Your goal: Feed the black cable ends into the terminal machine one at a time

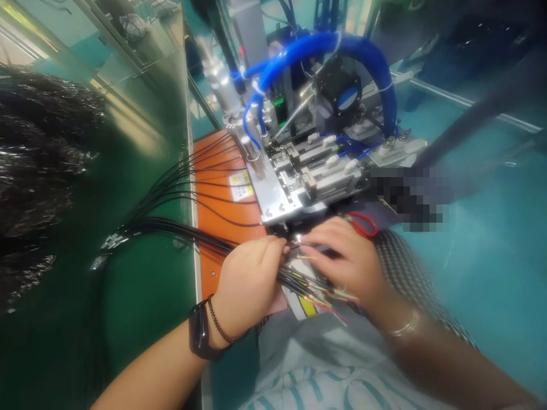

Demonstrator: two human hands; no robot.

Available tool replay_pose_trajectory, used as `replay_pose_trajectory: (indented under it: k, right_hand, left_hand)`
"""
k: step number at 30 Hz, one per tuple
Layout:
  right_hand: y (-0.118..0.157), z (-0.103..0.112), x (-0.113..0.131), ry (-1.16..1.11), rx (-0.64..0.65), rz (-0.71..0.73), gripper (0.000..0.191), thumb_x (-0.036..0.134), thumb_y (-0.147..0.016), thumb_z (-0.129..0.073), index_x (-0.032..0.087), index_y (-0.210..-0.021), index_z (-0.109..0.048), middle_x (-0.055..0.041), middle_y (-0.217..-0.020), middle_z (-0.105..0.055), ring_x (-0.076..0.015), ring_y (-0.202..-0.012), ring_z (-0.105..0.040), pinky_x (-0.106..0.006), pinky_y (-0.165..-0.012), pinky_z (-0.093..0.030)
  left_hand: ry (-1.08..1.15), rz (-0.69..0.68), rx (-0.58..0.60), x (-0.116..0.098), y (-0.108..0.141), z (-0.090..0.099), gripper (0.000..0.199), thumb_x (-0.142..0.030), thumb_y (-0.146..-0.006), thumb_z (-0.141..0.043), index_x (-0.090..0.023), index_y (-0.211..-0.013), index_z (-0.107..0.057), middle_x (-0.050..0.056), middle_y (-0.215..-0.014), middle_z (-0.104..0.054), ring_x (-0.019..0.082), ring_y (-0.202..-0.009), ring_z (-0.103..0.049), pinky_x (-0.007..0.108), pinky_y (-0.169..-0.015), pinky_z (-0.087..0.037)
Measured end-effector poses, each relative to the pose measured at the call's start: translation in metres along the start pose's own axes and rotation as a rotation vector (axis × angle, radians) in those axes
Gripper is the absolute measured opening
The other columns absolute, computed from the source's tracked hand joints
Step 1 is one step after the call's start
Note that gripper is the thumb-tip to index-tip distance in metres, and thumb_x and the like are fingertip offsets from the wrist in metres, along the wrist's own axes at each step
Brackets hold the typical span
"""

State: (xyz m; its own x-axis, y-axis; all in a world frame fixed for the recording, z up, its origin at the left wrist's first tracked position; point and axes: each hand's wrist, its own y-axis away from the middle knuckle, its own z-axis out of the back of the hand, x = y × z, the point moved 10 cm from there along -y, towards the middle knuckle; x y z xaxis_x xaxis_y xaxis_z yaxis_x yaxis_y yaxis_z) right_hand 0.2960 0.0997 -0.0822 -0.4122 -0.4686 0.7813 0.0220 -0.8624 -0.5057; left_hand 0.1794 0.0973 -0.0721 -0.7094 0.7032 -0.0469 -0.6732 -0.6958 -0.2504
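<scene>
My left hand (252, 279), with a black band at the wrist, is closed around a bundle of black cables (205, 239) at the front edge of the machine. The cables' stripped ends (316, 290), with thin coloured wires, fan out below and between my hands. My right hand (342, 256) has its thumb and fingers pinched at a thin wire end close to my left fingertips. Just beyond both hands is the metal machine (307, 171) with clamps and blue tubing (329, 42). More black cables run in a row along its left side.
An orange board (217, 210) with a warning label lies left of the machine, on the table's edge. Cables hang over the green surface (141, 302) at left, near a large dark shiny bundle (38, 171). A red loop (365, 223) sits right of the machine's front.
</scene>
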Motion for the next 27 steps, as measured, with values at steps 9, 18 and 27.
replay_pose_trajectory:
  k: [9, 18, 27]
  right_hand:
    - [0.007, -0.019, 0.016, 0.062, 0.15, 0.111, 0.016, 0.02, -0.089, -0.056, 0.023, -0.098, -0.068, -0.0023, -0.086, -0.071, -0.0196, -0.081, -0.059, -0.037, -0.075, -0.044]
    - [0.0, -0.007, -0.001, -0.012, -0.015, -0.161, 0.009, 0.02, -0.086, -0.059, 0.023, -0.081, -0.066, -0.0012, -0.08, -0.068, -0.0179, -0.079, -0.059, -0.033, -0.073, -0.047]
    - [-0.002, -0.02, -0.002, 0.091, 0.16, -0.029, 0.013, 0.018, -0.09, -0.054, 0.022, -0.085, -0.066, -0.0016, -0.085, -0.068, -0.0183, -0.083, -0.056, -0.035, -0.079, -0.044]
  left_hand:
    - [-0.007, 0.09, -0.091, 0.007, 0.001, 0.011, 0.011, -0.022, -0.089, -0.049, -0.016, -0.081, -0.054, 0.003, -0.07, -0.056, 0.016, -0.065, -0.053, 0.029, -0.059, -0.04]
    - [-0.013, 0.065, -0.081, 0.006, 0.003, 0.009, 0.01, -0.018, -0.086, -0.048, -0.017, -0.077, -0.052, 0.003, -0.069, -0.053, 0.017, -0.067, -0.049, 0.03, -0.06, -0.037]
    - [0.05, -0.038, 0.097, 0.001, 0.004, -0.007, 0.029, -0.01, -0.086, -0.04, -0.017, -0.11, -0.056, 0.007, -0.102, -0.06, 0.019, -0.087, -0.052, 0.033, -0.074, -0.042]
